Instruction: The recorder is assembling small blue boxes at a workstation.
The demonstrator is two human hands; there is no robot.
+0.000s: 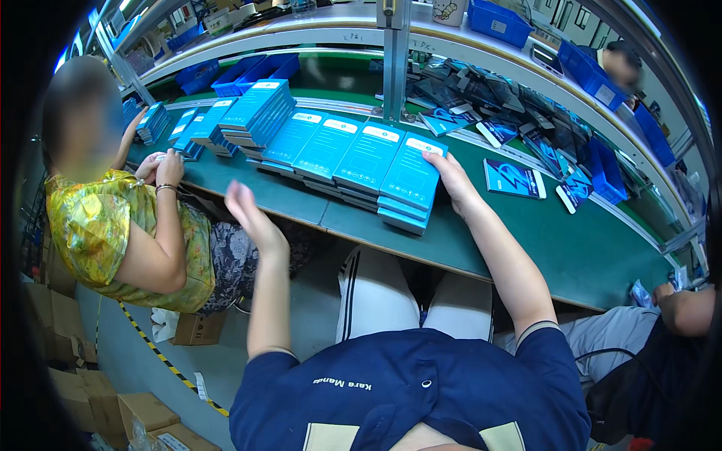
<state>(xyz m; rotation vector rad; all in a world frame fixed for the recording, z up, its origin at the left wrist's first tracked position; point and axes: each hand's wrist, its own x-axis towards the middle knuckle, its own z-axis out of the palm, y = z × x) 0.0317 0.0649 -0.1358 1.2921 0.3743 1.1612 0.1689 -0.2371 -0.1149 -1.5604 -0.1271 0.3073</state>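
A row of stacked flat light-blue boxes point(364, 154) lies along the table's near edge, printed faces up. At its right end stands a stack of blue boxes point(410, 177), its layers showing at the near side. My right hand point(453, 179) grips this stack at its far right corner, thumb on the top box and the other fingers mostly hidden along the side. My left hand point(256, 219) is raised off the table's near edge, slightly blurred. Its fingers are stretched out and it holds nothing. A taller pile of blue boxes point(259, 113) rises at the row's left end.
Dark flat pieces and printed packets point(481, 94) lie heaped behind the metal post point(394, 68). Blue bins point(602, 171) stand on the green table point(519, 233) and shelf. A co-worker point(128, 225) sits at left, another person point(662, 331) at right. Cardboard boxes point(147, 413) are on the floor.
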